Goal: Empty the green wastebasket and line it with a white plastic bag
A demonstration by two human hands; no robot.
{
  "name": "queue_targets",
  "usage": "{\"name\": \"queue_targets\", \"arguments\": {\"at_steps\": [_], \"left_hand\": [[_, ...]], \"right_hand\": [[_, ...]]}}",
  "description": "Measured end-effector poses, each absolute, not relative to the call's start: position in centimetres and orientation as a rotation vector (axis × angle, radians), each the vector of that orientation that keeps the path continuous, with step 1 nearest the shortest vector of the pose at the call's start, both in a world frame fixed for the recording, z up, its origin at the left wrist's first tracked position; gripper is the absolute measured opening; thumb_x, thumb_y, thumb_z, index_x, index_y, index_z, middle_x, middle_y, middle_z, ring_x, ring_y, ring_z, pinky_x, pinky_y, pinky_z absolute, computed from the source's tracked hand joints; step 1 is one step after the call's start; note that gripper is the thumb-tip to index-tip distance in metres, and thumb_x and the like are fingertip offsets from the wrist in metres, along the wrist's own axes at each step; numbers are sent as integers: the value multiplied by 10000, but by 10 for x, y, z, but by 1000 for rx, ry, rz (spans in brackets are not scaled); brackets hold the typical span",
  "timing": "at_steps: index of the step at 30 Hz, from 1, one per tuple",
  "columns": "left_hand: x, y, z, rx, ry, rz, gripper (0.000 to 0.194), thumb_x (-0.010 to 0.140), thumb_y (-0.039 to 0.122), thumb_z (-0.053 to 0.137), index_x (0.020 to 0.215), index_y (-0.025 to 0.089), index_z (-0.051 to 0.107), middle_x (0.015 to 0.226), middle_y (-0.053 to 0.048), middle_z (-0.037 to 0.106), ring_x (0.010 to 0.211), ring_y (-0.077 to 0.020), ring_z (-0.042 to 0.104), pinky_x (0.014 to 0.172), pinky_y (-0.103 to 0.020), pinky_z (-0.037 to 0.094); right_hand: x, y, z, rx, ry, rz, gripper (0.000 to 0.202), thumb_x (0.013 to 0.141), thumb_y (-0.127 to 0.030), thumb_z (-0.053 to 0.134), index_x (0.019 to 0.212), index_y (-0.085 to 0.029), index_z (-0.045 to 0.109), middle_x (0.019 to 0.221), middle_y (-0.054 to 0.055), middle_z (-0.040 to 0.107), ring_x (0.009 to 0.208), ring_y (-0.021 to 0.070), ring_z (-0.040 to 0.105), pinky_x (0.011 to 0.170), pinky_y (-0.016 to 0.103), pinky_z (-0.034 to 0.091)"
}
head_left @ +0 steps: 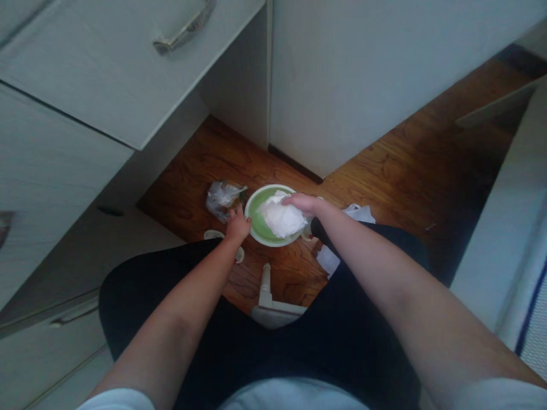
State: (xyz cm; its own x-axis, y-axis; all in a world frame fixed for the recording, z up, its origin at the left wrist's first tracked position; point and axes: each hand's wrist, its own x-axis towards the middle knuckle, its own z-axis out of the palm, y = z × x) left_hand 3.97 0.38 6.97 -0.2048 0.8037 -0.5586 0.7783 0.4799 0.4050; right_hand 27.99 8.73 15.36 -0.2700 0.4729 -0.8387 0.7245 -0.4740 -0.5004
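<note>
Both arms reach down to a green bowl [258,221] with a white rim, standing on the wood floor [410,165]. The left hand [237,224] grips the rim on its left side. The right hand [302,203] presses a crumpled white tissue [280,219] into the bowl — fingers closed over it. A clear plastic bag [221,197] lies just beside the bowl, to its left; more white tissue [359,213] lies on the floor to the right. White cabinets [342,74] and a drawer [106,62] stand around — its metal handle [184,28] shows at the top.
</note>
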Motion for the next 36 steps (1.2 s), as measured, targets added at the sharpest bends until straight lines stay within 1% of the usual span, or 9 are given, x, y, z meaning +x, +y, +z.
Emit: {"name": "queue_targets", "arguments": {"at_steps": [4,7,9,11,14,26,29,32,36], "left_hand": [[49,11,113,956,1719,348,495,1019,558,571,1301,179,721,1369,-203,739,1318,-347,688,1090,-478,561],[57,8,158,597,1383,520,750,1025,797,331,1195,192,740,1293,-183,779,1127,-301,765,920,-432,626],[63,1,189,538,1217,609,821,980,871,339,1165,188,755,1265,-189,790,1122,-302,771,907,-418,630],[69,-10,218,567,1133,705,719,900,837,597,1148,183,767,1208,-184,808,1145,-322,769,952,-436,628],[78,-25,252,613,1119,884,623,730,598,906,1163,174,762,1152,-162,823,1162,-342,763,1033,-467,610],[88,-11,290,616,1109,1089,648,653,489,998,1142,140,754,1093,-143,836,940,-287,802,816,-366,639],[89,17,279,620,1112,1102,641,658,454,1000,1148,129,744,1097,-147,833,943,-278,796,834,-363,635],[89,52,255,647,1134,1081,612,666,410,990,1138,119,733,1101,-150,824,960,-283,789,884,-393,633],[87,104,208,646,1201,1030,507,727,320,938,1138,116,722,1098,-147,815,986,-285,784,955,-439,629]], "right_hand": [[288,77,204,1744,1217,-2316,481,1114,-260,308,1417,-71,630,1284,226,770,1188,275,767,1012,362,634],[293,63,235,1720,1178,-2608,521,1075,-225,290,1474,-35,565,1257,247,770,1219,282,753,1087,411,599],[293,50,254,1675,1185,-2775,543,1057,-218,295,1512,-21,519,1239,249,773,1216,290,753,1116,442,580],[291,37,270,1669,1225,-2832,557,1051,-225,295,1527,-20,499,1209,244,780,1199,304,757,1118,464,576],[286,19,290,1730,1256,-2861,550,1048,-250,315,1513,-41,520,1150,228,792,1164,326,767,1093,481,592],[293,17,300,1746,1366,-3300,562,932,-369,629,1453,-162,596,1325,154,763,1168,303,758,1042,457,629],[311,27,288,2006,1402,-3154,668,955,-451,647,1576,-243,514,1454,119,709,1127,257,768,1022,439,634],[337,38,275,2408,1467,-2620,697,1019,-453,605,1664,-256,428,1550,137,643,1158,245,765,1089,462,599],[361,49,264,2133,1939,-1890,572,1047,-366,606,1580,-160,583,1507,173,672,1359,299,677,1244,513,467]]}}
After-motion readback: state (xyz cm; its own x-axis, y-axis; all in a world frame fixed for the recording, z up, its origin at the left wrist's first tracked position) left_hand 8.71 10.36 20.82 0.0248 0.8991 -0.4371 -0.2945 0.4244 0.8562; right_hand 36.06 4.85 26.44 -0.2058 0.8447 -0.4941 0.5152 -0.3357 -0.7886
